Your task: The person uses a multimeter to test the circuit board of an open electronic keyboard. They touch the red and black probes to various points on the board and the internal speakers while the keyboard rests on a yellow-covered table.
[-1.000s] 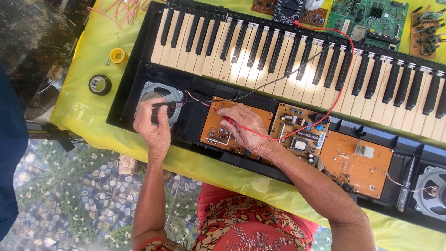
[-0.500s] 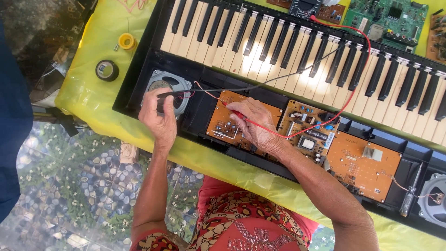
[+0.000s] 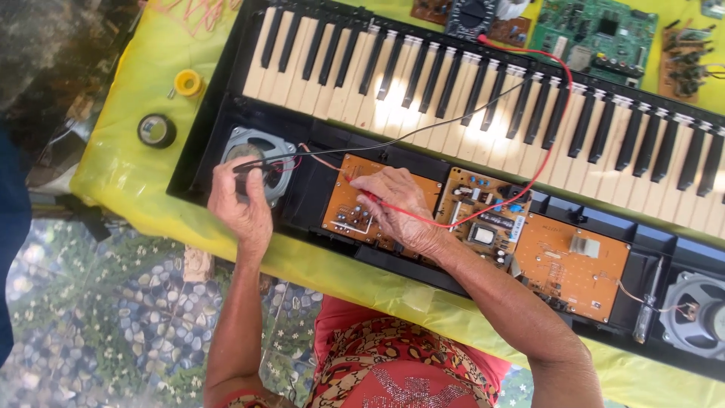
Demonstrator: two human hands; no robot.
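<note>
Black test probe (image 3: 253, 166) sits pinched in the left hand (image 3: 242, 208), its tip at the left speaker (image 3: 260, 162) in the opened keyboard case (image 3: 196, 185). The right hand (image 3: 400, 208) closes round a red test probe (image 3: 370, 198) and rests its tip on the orange circuit board (image 3: 343, 211) just beside that speaker. Both probes look light and stiff, best held by the plastic shaft near the tip, as they are; their thin leads, a black wire (image 3: 423, 128) and a red wire (image 3: 544, 151), are limp and would likely snag on the keys (image 3: 453, 83) they cross. The board and its solder points look fragile, so a light touch seems wise. The case lies on a yellow cloth (image 3: 128, 98), with two tape rolls (image 3: 157, 130) nearby and loose green boards (image 3: 596, 34) at the far edge. A pebble-patterned floor (image 3: 98, 317) shows below.
</note>
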